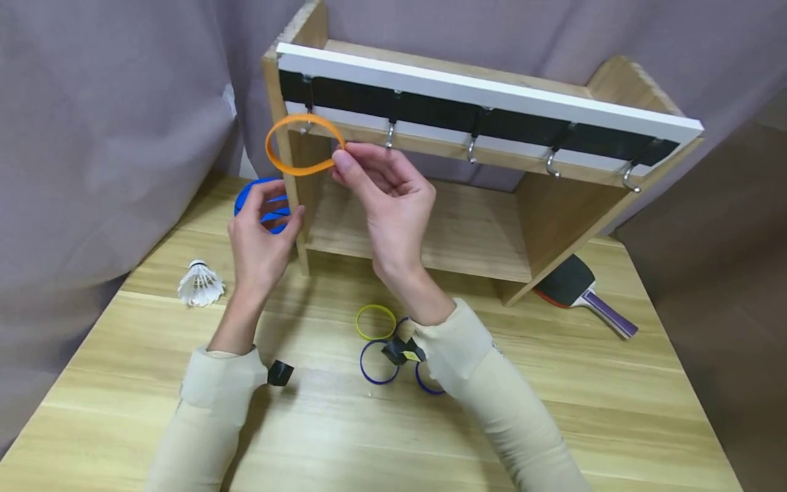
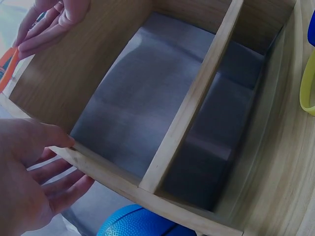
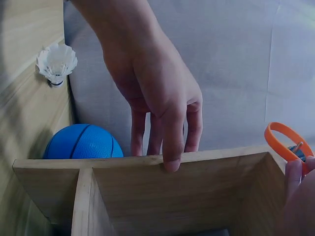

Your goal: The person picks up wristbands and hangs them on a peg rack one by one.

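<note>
My right hand (image 1: 396, 198) pinches an orange ring (image 1: 301, 171) between thumb and fingers. The ring stands around the leftmost metal hook (image 1: 307, 127) in the head view; whether it touches the hook I cannot tell. The hook belongs to a row on the white and black strip (image 1: 439, 113) along the wooden shelf's top. My left hand (image 1: 258, 249) grips the left side panel of the wooden shelf (image 2: 106, 174), thumb inside and fingers outside. In the right wrist view, the orange ring (image 3: 273, 137) is partly hidden by the right fingers.
A blue ball (image 1: 246, 195) lies behind the left hand, beside the shelf. The shuttlecock (image 1: 201, 285) is further left. On the table in front are a yellow ring (image 1: 358, 320) and several dark blue rings (image 1: 361, 362), partly covered by the right sleeve. A table tennis bat (image 1: 568, 280) lies at right.
</note>
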Available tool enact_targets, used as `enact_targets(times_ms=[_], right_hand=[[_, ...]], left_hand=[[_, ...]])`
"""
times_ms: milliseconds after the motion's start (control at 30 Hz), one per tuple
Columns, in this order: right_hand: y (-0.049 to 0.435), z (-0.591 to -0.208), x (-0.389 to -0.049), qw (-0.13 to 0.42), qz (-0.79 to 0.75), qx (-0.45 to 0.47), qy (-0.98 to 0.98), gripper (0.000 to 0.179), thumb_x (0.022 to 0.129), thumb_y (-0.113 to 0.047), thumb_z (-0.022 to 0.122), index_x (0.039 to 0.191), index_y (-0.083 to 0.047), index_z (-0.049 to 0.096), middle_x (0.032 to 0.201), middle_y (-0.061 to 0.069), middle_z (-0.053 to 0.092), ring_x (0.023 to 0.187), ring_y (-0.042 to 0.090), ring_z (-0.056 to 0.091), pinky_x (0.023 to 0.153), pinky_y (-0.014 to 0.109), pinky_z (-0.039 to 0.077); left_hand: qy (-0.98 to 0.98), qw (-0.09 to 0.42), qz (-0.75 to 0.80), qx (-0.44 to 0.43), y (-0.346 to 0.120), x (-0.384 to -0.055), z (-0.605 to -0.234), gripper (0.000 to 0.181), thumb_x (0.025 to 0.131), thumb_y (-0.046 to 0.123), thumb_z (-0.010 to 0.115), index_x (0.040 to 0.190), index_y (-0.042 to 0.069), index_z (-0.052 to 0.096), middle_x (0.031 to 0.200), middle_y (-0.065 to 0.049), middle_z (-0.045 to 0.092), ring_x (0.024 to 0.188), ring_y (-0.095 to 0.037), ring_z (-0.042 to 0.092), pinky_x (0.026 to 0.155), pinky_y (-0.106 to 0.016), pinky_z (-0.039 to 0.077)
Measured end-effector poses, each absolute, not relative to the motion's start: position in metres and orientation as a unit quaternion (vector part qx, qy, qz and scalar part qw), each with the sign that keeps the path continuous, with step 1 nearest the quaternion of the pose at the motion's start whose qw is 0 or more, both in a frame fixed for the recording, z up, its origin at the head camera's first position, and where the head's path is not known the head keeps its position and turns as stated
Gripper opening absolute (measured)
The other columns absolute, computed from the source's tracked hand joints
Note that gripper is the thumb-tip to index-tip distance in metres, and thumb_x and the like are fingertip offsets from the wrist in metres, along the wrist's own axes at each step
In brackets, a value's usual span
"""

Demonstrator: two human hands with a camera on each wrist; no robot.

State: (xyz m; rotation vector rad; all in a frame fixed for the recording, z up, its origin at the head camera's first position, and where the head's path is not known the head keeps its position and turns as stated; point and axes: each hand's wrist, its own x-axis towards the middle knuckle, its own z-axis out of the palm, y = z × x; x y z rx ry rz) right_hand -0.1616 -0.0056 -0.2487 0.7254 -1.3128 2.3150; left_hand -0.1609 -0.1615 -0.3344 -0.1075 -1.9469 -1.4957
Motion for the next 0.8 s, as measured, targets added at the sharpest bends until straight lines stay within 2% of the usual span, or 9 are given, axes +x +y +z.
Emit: enact_targets(times_ms=[267, 367, 433, 667, 800], right_hand=[[-0.002, -0.256, -0.165, 0.191, 0.811, 0.264, -0.486, 0.014, 0.083, 0.008, 0.073, 0.097, 0.007, 0.07, 0.093, 0.021, 0.071, 0.078, 0.032, 0.07, 0.075, 0.048, 0.059], [-0.002, -0.257, -0.166, 0.192, 0.808, 0.265, -0.489, 0.014, 0.083, 0.008, 0.073, 0.097, 0.006, 0.071, 0.092, 0.02, 0.071, 0.076, 0.032, 0.07, 0.074, 0.048, 0.059], [-0.001, -0.258, -0.167, 0.194, 0.805, 0.266, -0.493, 0.015, 0.083, 0.008, 0.073, 0.097, 0.006, 0.07, 0.091, 0.02, 0.071, 0.075, 0.033, 0.069, 0.072, 0.047, 0.06], [0.006, -0.249, -0.151, 0.199, 0.754, 0.233, -0.581, 0.022, 0.083, 0.002, 0.075, 0.104, 0.006, 0.069, 0.102, 0.012, 0.072, 0.083, 0.025, 0.066, 0.055, 0.039, 0.058], [0.025, -0.24, -0.135, 0.197, 0.729, 0.224, -0.616, 0.023, 0.084, 0.004, 0.073, 0.105, 0.009, 0.066, 0.106, 0.014, 0.071, 0.085, 0.024, 0.063, 0.056, 0.036, 0.057]], left_hand=[[-0.755, 0.337, -0.561, -0.036, -0.153, -0.146, -0.316, 0.036, 0.083, -0.001, 0.075, 0.116, -0.003, 0.062, 0.109, -0.015, 0.068, 0.094, -0.026, 0.068, 0.079, -0.038, 0.059], [-0.756, 0.339, -0.56, -0.034, -0.152, -0.145, -0.315, 0.036, 0.083, 0.0, 0.075, 0.116, -0.003, 0.062, 0.109, -0.014, 0.068, 0.094, -0.026, 0.068, 0.079, -0.037, 0.06], [-0.755, 0.338, -0.561, -0.034, -0.149, -0.139, -0.308, 0.035, 0.084, -0.002, 0.074, 0.116, -0.006, 0.061, 0.108, -0.017, 0.067, 0.094, -0.03, 0.068, 0.079, -0.037, 0.06], [-0.746, 0.332, -0.576, -0.041, -0.148, -0.137, -0.304, 0.034, 0.083, -0.005, 0.073, 0.114, -0.009, 0.06, 0.107, -0.02, 0.066, 0.093, -0.032, 0.068, 0.078, -0.032, 0.059], [-0.746, 0.334, -0.575, -0.038, -0.147, -0.138, -0.306, 0.035, 0.082, -0.005, 0.073, 0.114, -0.009, 0.06, 0.107, -0.019, 0.066, 0.093, -0.032, 0.067, 0.078, -0.029, 0.059]])
